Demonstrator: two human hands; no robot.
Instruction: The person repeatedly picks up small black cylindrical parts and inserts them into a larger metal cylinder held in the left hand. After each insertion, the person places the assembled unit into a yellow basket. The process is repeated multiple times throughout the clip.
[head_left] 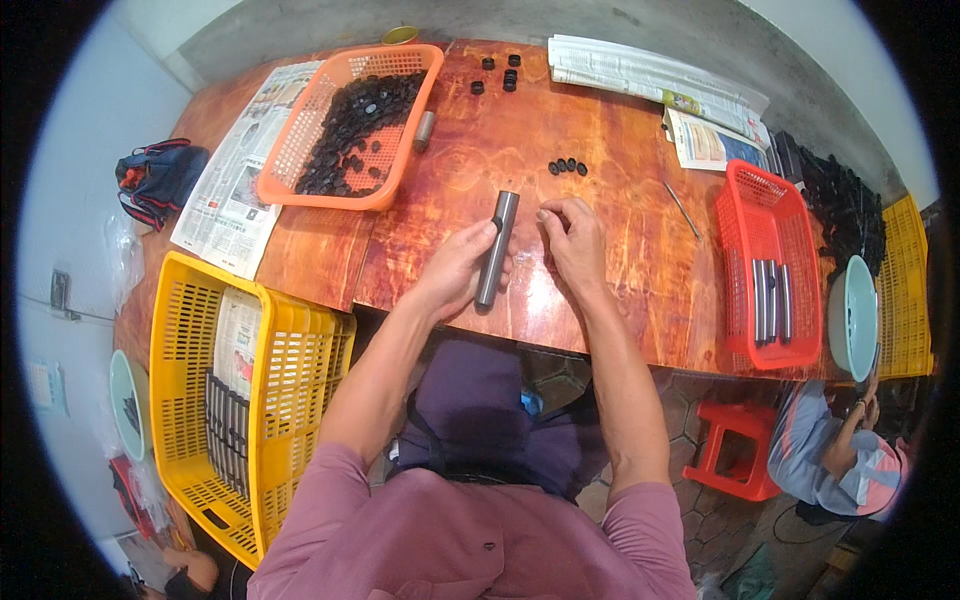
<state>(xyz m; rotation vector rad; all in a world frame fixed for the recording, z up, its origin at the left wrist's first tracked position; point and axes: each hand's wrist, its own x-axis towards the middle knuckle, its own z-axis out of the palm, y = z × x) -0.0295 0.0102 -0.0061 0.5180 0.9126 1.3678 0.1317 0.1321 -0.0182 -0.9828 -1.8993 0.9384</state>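
Observation:
My left hand is closed round a dark grey metal tube, held tilted over the front of the wooden table. To the right of the tube's upper end is my right hand, thumb and forefinger pinched together. Whatever may be between those fingertips is too small to make out. Just beyond this hand lies a short row of small black caps. More black caps stand in a loose group at the far side. An orange basket at the far left holds a heap of similar black pieces.
A red basket with several tubes stands at right, beside a pale green basin. A thin metal rod lies near it. At left is a yellow crate holding dark tubes. Another person sits at lower right, behind a red stool.

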